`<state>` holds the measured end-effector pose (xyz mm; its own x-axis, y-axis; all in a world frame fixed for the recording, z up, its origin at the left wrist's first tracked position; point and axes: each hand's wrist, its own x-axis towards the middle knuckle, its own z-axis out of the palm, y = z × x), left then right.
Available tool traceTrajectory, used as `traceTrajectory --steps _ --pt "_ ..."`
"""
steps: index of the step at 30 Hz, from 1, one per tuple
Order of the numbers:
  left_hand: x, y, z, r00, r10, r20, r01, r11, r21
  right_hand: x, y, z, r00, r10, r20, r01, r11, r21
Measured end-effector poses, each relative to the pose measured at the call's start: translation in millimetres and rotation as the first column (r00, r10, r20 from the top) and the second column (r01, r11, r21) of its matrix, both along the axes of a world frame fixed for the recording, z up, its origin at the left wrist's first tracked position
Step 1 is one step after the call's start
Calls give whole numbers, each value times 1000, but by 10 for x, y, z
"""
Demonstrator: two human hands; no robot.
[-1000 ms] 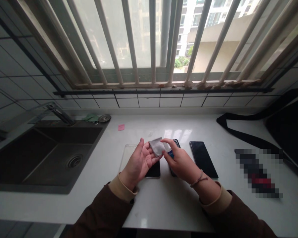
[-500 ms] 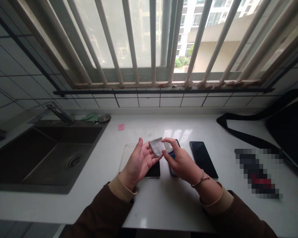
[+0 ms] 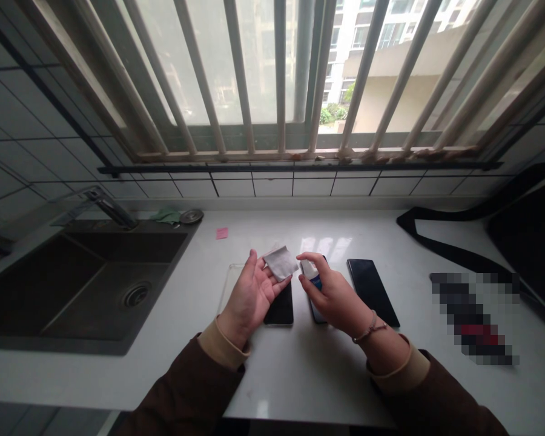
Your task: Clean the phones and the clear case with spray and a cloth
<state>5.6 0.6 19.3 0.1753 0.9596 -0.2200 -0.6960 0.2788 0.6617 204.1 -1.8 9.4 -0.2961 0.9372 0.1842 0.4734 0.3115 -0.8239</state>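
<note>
My left hand [image 3: 258,290] is palm up with its thumb raised, and a small grey cloth [image 3: 281,264] lies across its fingers. Just to the right, my right hand [image 3: 329,289] is wrapped round a small white spray bottle [image 3: 309,268] with a blue label, its top towards the cloth. The bottle's lower part is hidden by the hand. Beneath my left hand lies a dark phone [image 3: 280,310], partly covered. Another phone [image 3: 317,310] shows under my right hand, and a black phone [image 3: 372,292] lies to its right.
A clear phone case [image 3: 229,283] lies left of my left hand. Behind it is a pink sticky note [image 3: 222,233]. The sink [image 3: 118,348] is at left, with a tap [image 3: 111,208] and a green cloth [image 3: 166,216]. A black bag strap [image 3: 454,251] and a pixelated item [image 3: 475,321] lie at right.
The cloth and the fingers of my left hand have shifted slightly left. A gap has opened between the cloth and my right fingers, and more of the spray bottle shows.
</note>
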Motion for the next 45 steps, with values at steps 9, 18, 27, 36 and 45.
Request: traceTrajectory --steps 9,18,27,36,45 --pt "-6 18 -123 959 31 -283 -47 998 -49 64 98 52 953 -297 -53 299 954 24" --pt "-31 6 -67 969 50 -241 -72 994 -82 123 642 330 887 -325 328 332 943 35" --pt "-69 4 -102 956 -34 -291 24 999 -38 -180 1304 161 933 -215 287 196 976 93" --pt "-74 14 -102 975 -3 -221 -25 992 -125 -279 1429 -107 920 -236 312 224 972 74" --pt "-77 3 -124 974 -17 -227 -4 995 -95 -46 1187 171 903 -382 197 351 920 177"
